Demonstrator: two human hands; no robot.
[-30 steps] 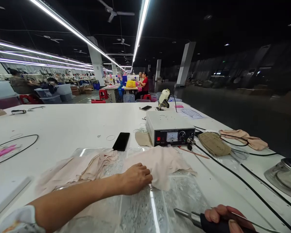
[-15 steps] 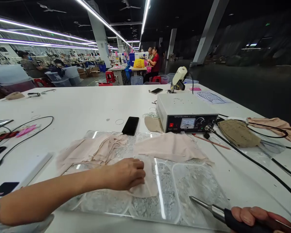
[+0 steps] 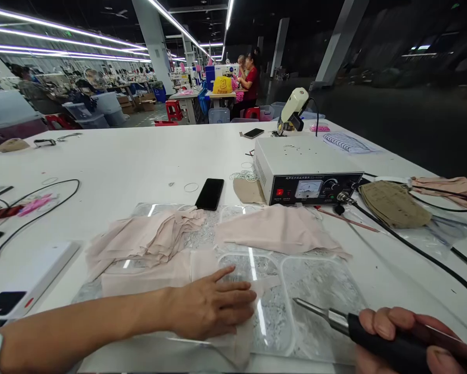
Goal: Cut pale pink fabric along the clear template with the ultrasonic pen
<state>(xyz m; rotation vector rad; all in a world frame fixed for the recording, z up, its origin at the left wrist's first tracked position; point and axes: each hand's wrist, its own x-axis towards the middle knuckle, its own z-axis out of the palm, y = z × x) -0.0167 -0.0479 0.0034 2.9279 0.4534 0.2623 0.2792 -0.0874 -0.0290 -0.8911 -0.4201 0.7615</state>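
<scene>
Between the left hand (image 3: 213,306) and the pointed tool (image 3: 338,321) in the right hand (image 3: 402,318), a strip of the clear sheet (image 3: 275,311) lies open. Straight ahead, 2 pale fabric piles (image 3: 151,239), then the nearer phone (image 3: 210,194) and the control box (image 3: 307,158), stand in the way. Left of that phone, the tabletop (image 3: 139,161) offers a wide lane; rightward, a black cable (image 3: 436,263) cuts across.

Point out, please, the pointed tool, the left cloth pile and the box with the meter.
Pointed tool (image 3: 389,351): head view, black handle.
Left cloth pile (image 3: 149,238): head view, upper layers.
Box with the meter (image 3: 307,159): head view, top cover.
</scene>
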